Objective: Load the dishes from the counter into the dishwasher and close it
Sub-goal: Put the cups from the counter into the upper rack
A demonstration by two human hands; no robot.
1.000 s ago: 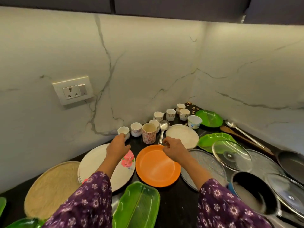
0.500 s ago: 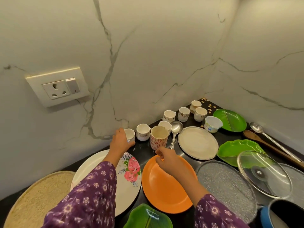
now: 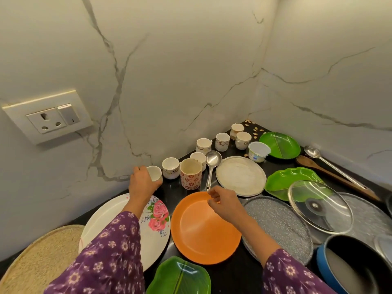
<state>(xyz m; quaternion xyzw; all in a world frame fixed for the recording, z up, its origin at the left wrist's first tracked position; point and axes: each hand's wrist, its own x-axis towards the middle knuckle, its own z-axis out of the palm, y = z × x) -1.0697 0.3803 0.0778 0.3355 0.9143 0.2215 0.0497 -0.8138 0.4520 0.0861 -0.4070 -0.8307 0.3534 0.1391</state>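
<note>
Cup (image 3: pixel 154 173) in L hand (image 3: pixel 142 183); R hand (image 3: pixel 224 203) at far rim of orange plate (image 3: pixel 201 232).

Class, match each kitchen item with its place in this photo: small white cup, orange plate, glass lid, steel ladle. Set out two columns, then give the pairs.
1 small white cup
2 orange plate
3 glass lid
4 steel ladle

A lying between the patterned mug and the steel plate
B gripped by the left hand
C overlapping the green scalloped dish
D under the right hand

Pairs: 1-B, 2-D, 3-C, 4-A
</note>
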